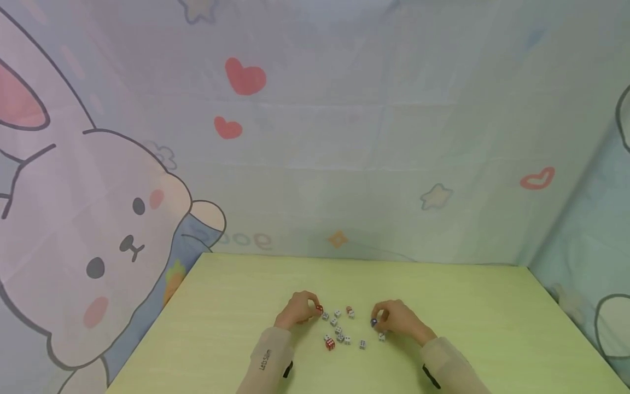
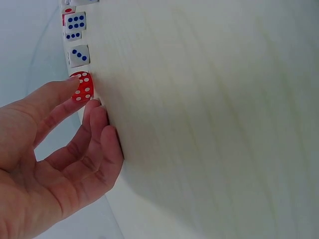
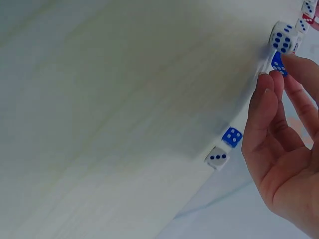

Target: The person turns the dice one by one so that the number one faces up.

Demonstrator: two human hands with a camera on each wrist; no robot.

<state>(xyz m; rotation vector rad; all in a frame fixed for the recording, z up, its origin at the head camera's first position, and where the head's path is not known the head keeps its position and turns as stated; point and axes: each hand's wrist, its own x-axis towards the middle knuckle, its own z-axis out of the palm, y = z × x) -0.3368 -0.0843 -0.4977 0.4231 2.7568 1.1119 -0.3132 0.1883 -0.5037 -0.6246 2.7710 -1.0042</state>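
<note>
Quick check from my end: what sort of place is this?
Probably a small staged tabletop setup indoors, though the room beyond is hidden. A creased, cartoon-printed cloth hangs behind a pale table, and loose dice lie on it.

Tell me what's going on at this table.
The person's left hand pinches a red die, while the right hand holds a blue die. Loose white dice lie scattered on the table, mostly between the hands, with another red die among them.
</note>
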